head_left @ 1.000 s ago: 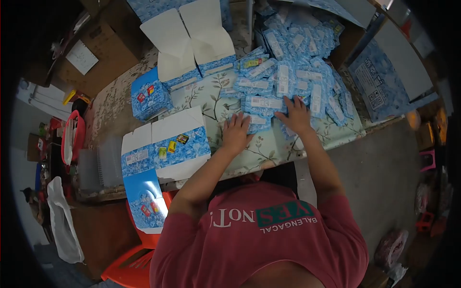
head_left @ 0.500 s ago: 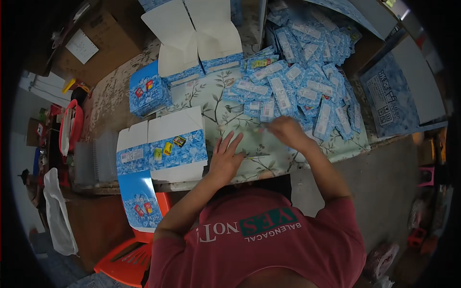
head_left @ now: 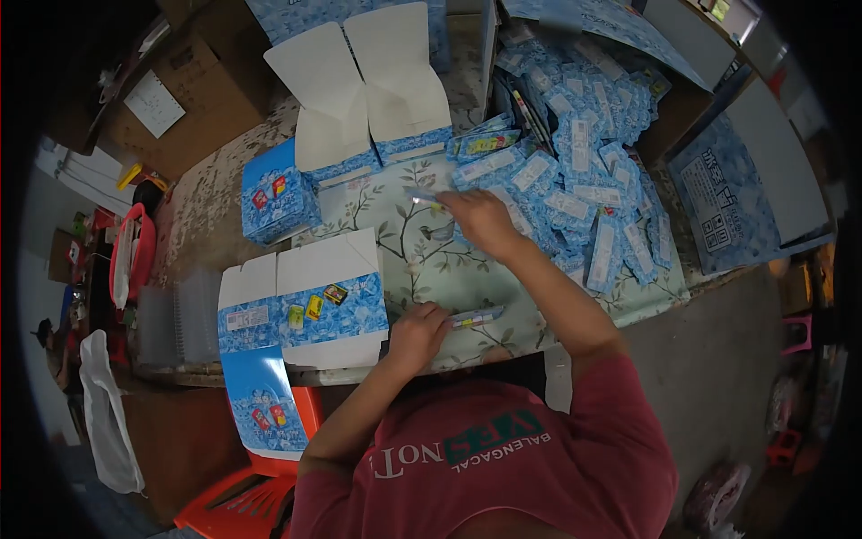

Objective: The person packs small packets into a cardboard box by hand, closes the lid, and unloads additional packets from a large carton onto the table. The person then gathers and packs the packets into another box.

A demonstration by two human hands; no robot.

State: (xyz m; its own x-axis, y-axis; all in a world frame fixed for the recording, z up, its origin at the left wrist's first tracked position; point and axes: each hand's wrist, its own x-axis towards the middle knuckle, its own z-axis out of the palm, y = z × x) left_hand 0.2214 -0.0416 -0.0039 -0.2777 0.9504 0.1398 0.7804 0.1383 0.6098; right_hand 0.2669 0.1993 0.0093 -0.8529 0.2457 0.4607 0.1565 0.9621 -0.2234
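Observation:
Near the table's front edge, my left hand [head_left: 418, 336] is closed on the end of a thin packet [head_left: 478, 316] that points to the right. Further up, my right hand [head_left: 482, 220] pinches another packet [head_left: 422, 198] above the flowered cloth, just left of a heap of blue sachets [head_left: 575, 193]. The heap spills forward out of a large blue carton. Two open white-lined boxes [head_left: 373, 108] stand behind my hands. To the left are a closed blue box [head_left: 278, 193] and a flattened blue and white box [head_left: 323, 314] that hangs over the table edge.
A blue printed carton flap [head_left: 718, 193] stands at the right. Brown cardboard [head_left: 202, 108] is at the back left, beside a red basket [head_left: 135, 260]. A red-orange chair [head_left: 247, 494] stands below the table's left part.
My left hand has closed on a packet near the front edge. My right hand has moved left from the heap and now holds a packet over the cloth.

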